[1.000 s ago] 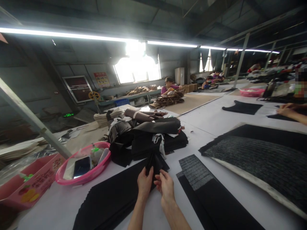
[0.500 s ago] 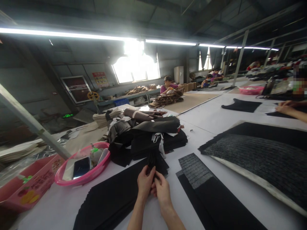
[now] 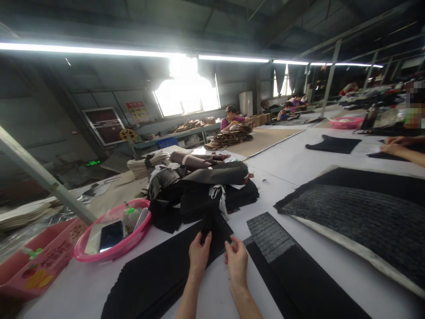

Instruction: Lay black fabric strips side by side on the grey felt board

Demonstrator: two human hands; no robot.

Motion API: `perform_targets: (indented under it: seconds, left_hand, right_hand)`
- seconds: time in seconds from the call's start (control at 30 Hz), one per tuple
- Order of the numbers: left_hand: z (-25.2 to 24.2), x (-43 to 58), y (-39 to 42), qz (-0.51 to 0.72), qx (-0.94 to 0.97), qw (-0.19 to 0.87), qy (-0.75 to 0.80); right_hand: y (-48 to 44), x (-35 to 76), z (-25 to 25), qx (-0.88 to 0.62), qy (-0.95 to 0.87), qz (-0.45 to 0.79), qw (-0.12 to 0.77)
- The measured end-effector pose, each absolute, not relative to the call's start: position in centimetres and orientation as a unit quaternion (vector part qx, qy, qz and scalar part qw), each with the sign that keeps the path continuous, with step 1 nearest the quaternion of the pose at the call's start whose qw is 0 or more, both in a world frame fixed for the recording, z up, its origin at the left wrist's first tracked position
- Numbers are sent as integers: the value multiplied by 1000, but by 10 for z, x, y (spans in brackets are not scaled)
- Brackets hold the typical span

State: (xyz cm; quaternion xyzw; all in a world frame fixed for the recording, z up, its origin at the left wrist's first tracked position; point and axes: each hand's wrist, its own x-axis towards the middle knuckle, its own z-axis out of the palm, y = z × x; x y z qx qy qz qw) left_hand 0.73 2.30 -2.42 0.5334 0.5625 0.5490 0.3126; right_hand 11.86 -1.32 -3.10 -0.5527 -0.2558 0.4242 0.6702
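Note:
My left hand is closed on the near end of a small stack of black fabric pieces, thumb on top. My right hand sits just to its right, fingers pinched on the right edge of the same black pieces. Both hands rest over a long fanned row of black fabric pieces that runs toward the lower left of the white table. Just beyond the hands lies a pile of tied black and brown fabric bundles.
A pink basin holding a phone and a bottle stands at the left, a pink box beside it. Grey woven pieces and a large dark mat lie to the right. Another person's hand works at far right. People sit at distant tables.
My right hand has drawn away to the right from my left hand, which stays on the black stack. The view has shifted slightly.

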Motion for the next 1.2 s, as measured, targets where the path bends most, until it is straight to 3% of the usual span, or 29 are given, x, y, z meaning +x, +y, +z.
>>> perform_targets:
  seconds: [0.17,0.4,0.6,1.2]
  left_hand:
    - [-24,6,23,554,532,318,555]
    - [-24,6,23,552,532,326,553]
    - [-23,6,23,551,531,326,555]
    - [-18,8,20,549,548,335,535]
  right_hand:
    - [-12,122,-37,-583,-290,395,648]
    - [-12,128,-39,-621,-403,208,639]
    - [-9,128,-49,-591,-428,233,642]
    - [-27,105,-22,-592,-497,145,617]
